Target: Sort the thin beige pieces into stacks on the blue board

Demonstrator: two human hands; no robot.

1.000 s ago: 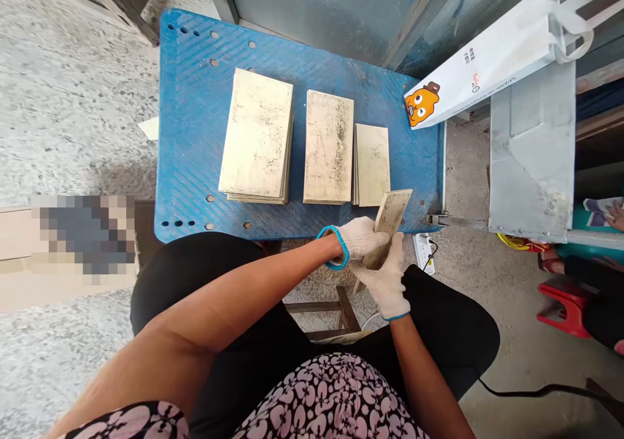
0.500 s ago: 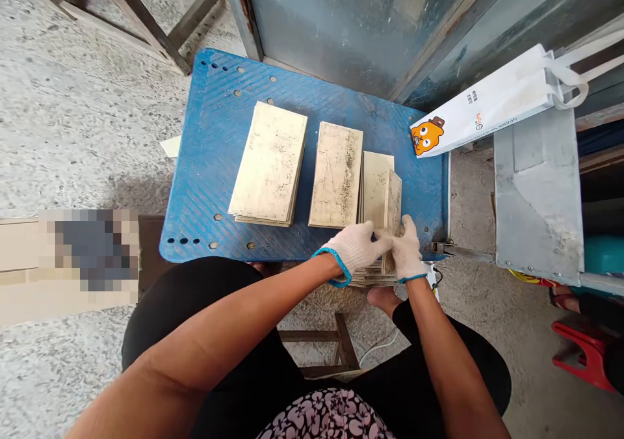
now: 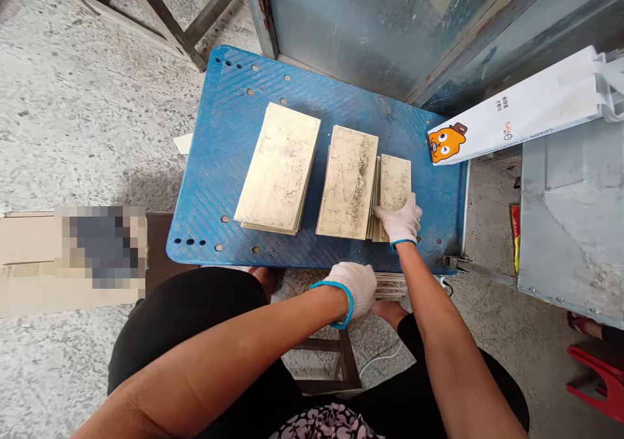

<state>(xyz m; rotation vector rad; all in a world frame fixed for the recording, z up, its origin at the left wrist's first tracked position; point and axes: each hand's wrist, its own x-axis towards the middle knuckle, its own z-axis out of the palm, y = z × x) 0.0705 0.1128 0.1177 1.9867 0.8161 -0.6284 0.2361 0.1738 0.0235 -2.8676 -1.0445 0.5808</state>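
Note:
My right hand (image 3: pixel 400 221), in a white knit glove with a blue cuff, spans the near end of the narrow board stack (image 3: pixel 396 173), thumb on the left side and fingers on the right. Lower down, my left hand (image 3: pixel 355 289), gloved alike, has curled fingers beside a lower pile of boards (image 3: pixel 390 285) under the table's near edge. What those fingers hold, if anything, is hidden. Two wider stacks of pale, dark-speckled boards lie further left: a middle stack (image 3: pixel 347 182) and a larger left stack (image 3: pixel 279 166).
The stacks rest on a blue plastic table (image 3: pixel 205 185) with holes near its edges. A white bag (image 3: pixel 526 107) leans at the back right beside a grey metal box (image 3: pixel 575 218). A cardboard box (image 3: pixel 29 244) stands left, a red stool (image 3: pixel 597 377) right.
The narrow board held upright between both hands now lies flat on the right stack under my right hand. My left hand has moved down, away from it. The view has shifted slightly.

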